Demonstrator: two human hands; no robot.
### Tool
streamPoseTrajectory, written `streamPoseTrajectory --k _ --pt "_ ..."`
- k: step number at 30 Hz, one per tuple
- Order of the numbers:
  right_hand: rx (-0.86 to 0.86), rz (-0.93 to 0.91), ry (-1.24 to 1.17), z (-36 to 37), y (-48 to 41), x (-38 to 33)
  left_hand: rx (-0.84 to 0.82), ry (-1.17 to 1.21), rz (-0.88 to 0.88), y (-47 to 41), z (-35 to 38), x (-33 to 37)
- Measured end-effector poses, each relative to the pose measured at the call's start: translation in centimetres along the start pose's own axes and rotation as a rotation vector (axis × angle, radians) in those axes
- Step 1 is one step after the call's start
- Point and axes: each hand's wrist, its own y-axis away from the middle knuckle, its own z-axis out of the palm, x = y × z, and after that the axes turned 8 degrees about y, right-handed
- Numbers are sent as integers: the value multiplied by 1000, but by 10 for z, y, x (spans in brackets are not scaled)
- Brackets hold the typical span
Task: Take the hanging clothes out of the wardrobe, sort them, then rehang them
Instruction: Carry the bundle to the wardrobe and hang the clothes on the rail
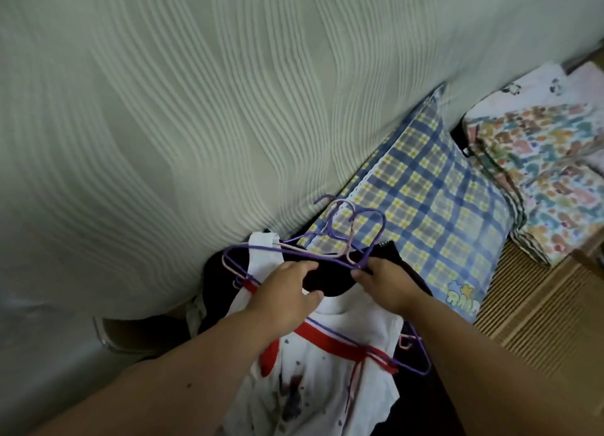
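A white top with red trim (310, 367) lies in front of me with a purple wire hanger (408, 367) across it. Above it sits a black garment (322, 280). A bunch of purple and pink hangers (346, 236) rests over the black garment, hooks pointing up. My left hand (287, 291) grips the black garment's left side at the neckline. My right hand (389, 282) pinches its right side beside the hanger wire. More dark cloth (215, 282) lies under the pile at the left.
A big pale ribbed bedcover (196, 108) fills the left and top. A blue and yellow plaid pillow (434, 213) lies to the right of the pile. Folded colourful printed cloths (549, 174) are stacked at far right on a woven mat (539, 311).
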Motion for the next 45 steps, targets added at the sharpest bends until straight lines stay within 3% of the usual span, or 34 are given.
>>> streamPoseTrajectory --k 5,10,19,24,34,40,45 --pt "56 -161 28 -19 79 -49 198 44 167 46 -22 54" --pt "142 -255 41 -32 169 -109 274 93 180 114 -50 95" --pt "175 -449 125 -9 337 -211 617 228 237 312 -106 91" --pt "106 -533 53 22 442 -263 691 457 324 455 -127 73" --pt "-17 -772 45 52 606 -322 868 516 481 673 -141 79" --pt "-85 -923 113 79 679 -320 1075 525 481 767 -105 100" --pt "-281 -1052 106 104 745 -287 1264 587 445 840 -44 109"
